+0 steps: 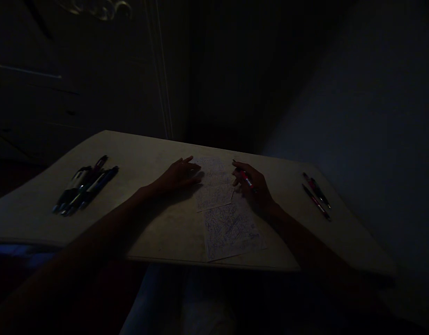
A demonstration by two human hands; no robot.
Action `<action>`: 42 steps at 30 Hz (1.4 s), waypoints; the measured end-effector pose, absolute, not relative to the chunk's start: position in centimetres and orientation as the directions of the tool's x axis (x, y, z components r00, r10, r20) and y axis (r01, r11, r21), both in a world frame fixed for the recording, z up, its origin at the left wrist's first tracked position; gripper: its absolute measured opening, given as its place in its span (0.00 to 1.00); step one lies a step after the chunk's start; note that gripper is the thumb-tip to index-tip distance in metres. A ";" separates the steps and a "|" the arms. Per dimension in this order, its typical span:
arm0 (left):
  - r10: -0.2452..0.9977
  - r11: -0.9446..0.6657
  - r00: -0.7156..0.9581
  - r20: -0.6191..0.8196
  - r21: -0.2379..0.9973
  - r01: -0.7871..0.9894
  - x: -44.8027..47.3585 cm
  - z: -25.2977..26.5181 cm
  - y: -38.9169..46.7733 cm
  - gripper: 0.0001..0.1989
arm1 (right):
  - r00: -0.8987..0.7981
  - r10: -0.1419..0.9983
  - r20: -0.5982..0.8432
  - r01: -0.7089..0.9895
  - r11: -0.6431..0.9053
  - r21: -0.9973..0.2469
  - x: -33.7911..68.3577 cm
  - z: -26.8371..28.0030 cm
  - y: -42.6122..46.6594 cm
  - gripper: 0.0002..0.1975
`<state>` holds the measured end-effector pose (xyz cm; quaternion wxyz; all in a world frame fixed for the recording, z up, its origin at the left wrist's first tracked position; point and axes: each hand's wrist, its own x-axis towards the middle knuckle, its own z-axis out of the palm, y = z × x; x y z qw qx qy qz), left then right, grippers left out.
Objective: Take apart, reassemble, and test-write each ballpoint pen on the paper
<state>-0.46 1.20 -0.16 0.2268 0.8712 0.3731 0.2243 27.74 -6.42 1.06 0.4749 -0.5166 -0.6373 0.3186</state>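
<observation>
Two sheets of paper covered in scribbled ink lie on the table, the upper sheet (214,186) overlapping the lower sheet (231,230). At the left edge of the upper sheet is my left hand (181,173), its fingers apart and holding nothing. My right hand (256,184), by the right edge of the same sheet, grips a red pen (247,179) that lies slanted across the fingers. Dim light hides whether the pen's tip touches the paper.
Several pens (87,184) lie bunched on the left of the table (165,237). A few more pens (316,195) rest near its right edge. A pale wall (374,116) rises on the right, and dark furniture (78,83) stands behind on the left.
</observation>
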 end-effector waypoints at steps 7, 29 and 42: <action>0.780 -0.535 0.600 0.178 0.687 0.492 -0.8 0.0 1.1 0.19 | -0.023 0.937 0.348 0.396 0.328 -0.858 29.5 -0.3 -4.0 0.29; 0.852 -0.436 0.482 0.204 0.786 0.439 -0.8 0.7 0.6 0.23 | 0.078 0.946 0.314 0.208 0.292 -0.934 30.4 -0.3 -2.9 0.23; 0.909 -0.272 0.399 0.126 0.901 0.337 -0.9 1.6 1.1 0.27 | 0.435 0.885 0.165 -0.186 0.268 -0.945 34.6 2.5 -3.1 0.25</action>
